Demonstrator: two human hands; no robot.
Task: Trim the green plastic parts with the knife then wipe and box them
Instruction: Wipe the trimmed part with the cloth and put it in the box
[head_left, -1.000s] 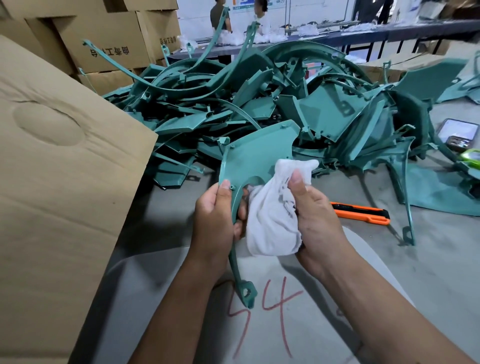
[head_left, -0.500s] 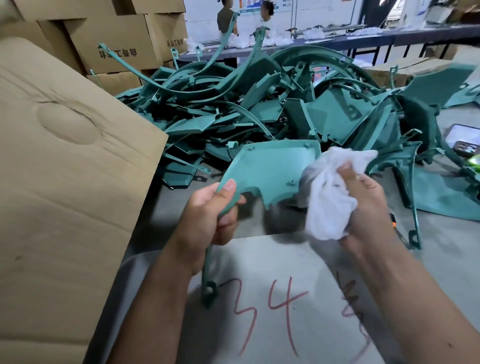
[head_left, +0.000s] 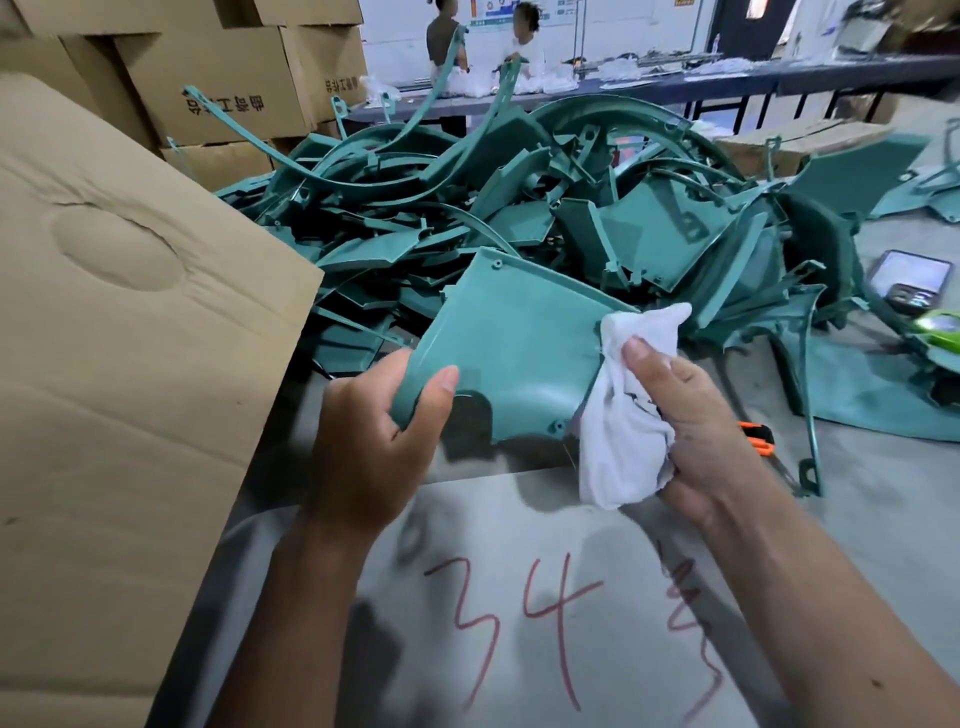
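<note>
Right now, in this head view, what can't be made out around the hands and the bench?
- Orange utility knife: mostly hidden behind the right hand; blade state unknown.
- Held green plastic panel: right edge covered by the white cloth, lower-left edge by the left hand.
- Brown cardboard box: cut off by the left edge; contents unseen.
- Dark phone-like device: too small to read.

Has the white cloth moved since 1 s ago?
Yes. The white cloth in the right hand slid rightward across the green plastic panel, from beside the left hand to the panel's right edge, nearer the orange utility knife.
</note>
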